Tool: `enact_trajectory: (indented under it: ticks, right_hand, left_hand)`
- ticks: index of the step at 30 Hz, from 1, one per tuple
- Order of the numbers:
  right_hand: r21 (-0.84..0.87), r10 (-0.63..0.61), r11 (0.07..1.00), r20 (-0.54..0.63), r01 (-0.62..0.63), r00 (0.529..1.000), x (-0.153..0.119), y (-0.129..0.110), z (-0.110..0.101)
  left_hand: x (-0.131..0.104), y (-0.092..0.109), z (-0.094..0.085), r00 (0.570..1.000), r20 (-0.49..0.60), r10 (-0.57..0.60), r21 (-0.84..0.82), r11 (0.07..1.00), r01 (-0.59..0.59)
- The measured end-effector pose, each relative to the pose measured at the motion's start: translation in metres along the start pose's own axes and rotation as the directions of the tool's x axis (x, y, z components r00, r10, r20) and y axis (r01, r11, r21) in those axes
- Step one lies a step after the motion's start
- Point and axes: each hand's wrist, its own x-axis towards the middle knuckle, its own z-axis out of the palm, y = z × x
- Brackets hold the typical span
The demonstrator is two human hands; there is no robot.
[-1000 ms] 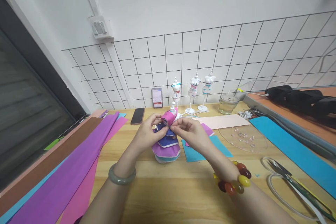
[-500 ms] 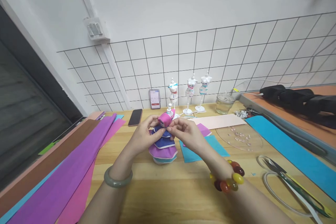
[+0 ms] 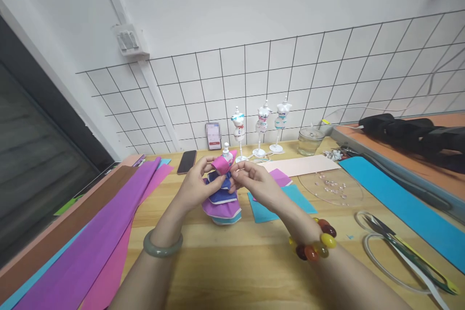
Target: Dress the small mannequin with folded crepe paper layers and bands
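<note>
A small dress form (image 3: 223, 208) stands on the table in layers of purple, dark blue and light blue, with a pink piece (image 3: 222, 163) around its top. My left hand (image 3: 198, 181) grips the dress form from the left, thumb across the dark blue layer. On the other side, the fingers of my right hand (image 3: 256, 181) are pinched together at the edge of the pink and blue layers; what lies between the fingertips is too small to tell. Three white dress forms (image 3: 238, 126), (image 3: 263, 123), (image 3: 282, 116) stand behind.
Long coloured paper strips (image 3: 90, 232) lie at left, a blue strip (image 3: 403, 208) at right. Scissors (image 3: 410, 252) rest at front right. Two phones (image 3: 187, 162), (image 3: 213, 135), a glass (image 3: 310, 141), a blue sheet (image 3: 283, 203) and a bead dish (image 3: 332, 188) are around.
The dressed form has shifted slightly left and now leans less, its pink top turned. Both hands have stayed at it with small finger movements.
</note>
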Motion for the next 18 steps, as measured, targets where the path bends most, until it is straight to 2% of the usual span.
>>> enact_trajectory:
  ticks: [7,10,14,18]
  right_hand:
    - [0.035,-0.005,0.999,0.016,0.005,1.0,0.0005,0.0059,0.002]
    - [0.027,0.01,1.0,0.008,-0.01,1.0,0.0009,0.007,0.0014]
    - [-0.004,0.029,1.0,-0.005,-0.029,1.0,0.0009,0.0079,0.0014]
    - [-0.011,0.02,1.0,0.008,-0.02,1.0,0.0008,0.0094,0.0024]
  left_hand:
    - [-0.0008,-0.0001,0.0007,0.996,-0.058,0.075,0.23,0.971,-0.06]
    - [0.0002,-0.0025,0.0,0.991,-0.075,0.11,0.258,0.962,-0.087]
    - [0.0015,-0.0039,-0.0016,0.995,-0.069,0.07,0.16,0.985,-0.058]
    - [0.0011,-0.0027,-0.0033,0.999,0.02,0.03,-0.007,1.0,-0.029]
